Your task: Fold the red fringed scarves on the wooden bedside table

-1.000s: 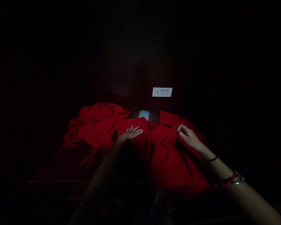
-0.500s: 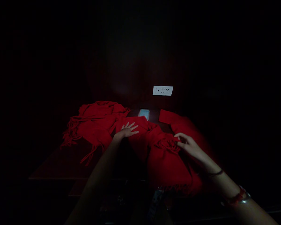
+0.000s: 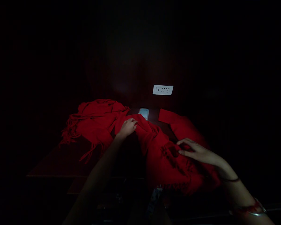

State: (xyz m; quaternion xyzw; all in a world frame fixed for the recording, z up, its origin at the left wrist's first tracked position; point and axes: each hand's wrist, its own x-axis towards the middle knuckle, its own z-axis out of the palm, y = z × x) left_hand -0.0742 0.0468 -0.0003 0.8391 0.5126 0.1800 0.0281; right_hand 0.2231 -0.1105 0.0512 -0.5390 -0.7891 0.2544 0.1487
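Observation:
A red fringed scarf lies across the dark table, its near end hanging toward me over the front edge. My left hand presses on its far part with the fingers curled into the bunched cloth. Over the fringe on the right hovers my right hand, thumb and fingers apart and nothing visible between them. To the left is a rumpled red scarf with loose tassels. Folded red cloth extends along the right side, partly lost in shadow.
A white socket plate is on the dark wall behind. A small pale blurred item lies on the table at the back. Below the front edge hangs a patterned strip. Most surroundings are too dark to make out.
My left hand has gone from spread flat to curled on the scarf, whose cloth is now more bunched. My right hand has let go of the fringe and moved slightly right and nearer.

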